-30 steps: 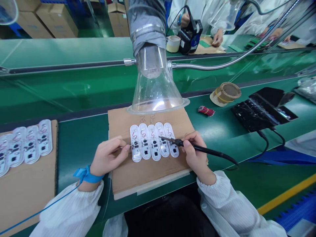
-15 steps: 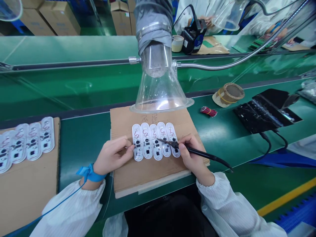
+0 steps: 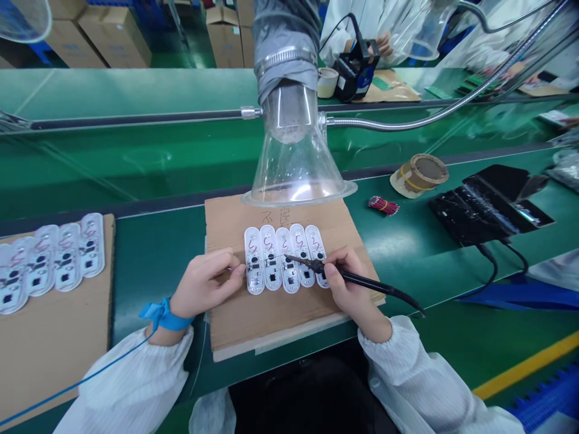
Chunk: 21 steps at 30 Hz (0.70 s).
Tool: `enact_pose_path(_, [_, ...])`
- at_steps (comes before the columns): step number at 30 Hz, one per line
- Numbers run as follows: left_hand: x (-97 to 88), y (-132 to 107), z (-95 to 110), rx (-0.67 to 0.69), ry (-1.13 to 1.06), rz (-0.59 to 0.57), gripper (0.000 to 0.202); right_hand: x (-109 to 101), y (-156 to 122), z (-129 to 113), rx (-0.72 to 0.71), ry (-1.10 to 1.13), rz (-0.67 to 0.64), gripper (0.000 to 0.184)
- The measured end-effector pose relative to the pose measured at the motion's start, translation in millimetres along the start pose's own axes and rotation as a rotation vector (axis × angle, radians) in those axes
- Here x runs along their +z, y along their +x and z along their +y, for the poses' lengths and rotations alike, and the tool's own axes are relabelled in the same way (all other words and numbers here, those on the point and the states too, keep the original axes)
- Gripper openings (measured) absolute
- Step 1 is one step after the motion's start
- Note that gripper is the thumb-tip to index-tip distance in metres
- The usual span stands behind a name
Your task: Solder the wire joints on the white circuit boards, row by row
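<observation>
Several white oval circuit boards (image 3: 290, 277) with red wires lie side by side on a cardboard sheet (image 3: 253, 328). My right hand (image 3: 348, 277) grips a soldering iron (image 3: 316, 265) like a pen, its tip over the middle board. At the left end of the row, my left hand (image 3: 212, 277) is closed in a pinch. A thin strand of solder wire (image 3: 266, 258) runs from its fingertips toward the iron's tip; it is faint. Whether the tip touches the board is too small to tell. A blue wrist strap (image 3: 166, 316) circles my left wrist.
A clear fume hood (image 3: 298, 172) hangs over the boards' far side. More boards (image 3: 67, 256) lie on cardboard at left. At right are a bundle of red wires (image 3: 383, 205), a tape roll (image 3: 420, 175) and a black box (image 3: 488, 202). People sit opposite.
The iron's tip has shifted slightly left over the middle board. My left hand keeps its pinch near the leftmost board. The whole view has moved slightly.
</observation>
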<state>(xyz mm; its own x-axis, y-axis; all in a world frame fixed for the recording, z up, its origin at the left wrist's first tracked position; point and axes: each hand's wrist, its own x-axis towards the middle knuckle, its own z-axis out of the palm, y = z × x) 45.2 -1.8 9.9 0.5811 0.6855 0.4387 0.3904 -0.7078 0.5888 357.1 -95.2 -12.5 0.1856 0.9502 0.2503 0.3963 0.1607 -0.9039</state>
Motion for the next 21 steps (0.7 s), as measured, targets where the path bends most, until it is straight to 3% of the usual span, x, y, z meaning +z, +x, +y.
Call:
enact_pose_path(8, [7.1,2,1,0.029,-0.019,-0.016,0.026,1,3,0,-0.024,-0.014,-0.035,0.024])
enact_pose_path(16, [-9.4,-8,-5,-0.032,-0.025,0.061,0.026,2,10,-14,-0.051,0.017,0.044,0.027])
enact_pose_path(21, [-7.7,-9,-6,-0.050,-0.037,0.053,0.027,14,15,-19,-0.020,0.009,-0.025,0.021])
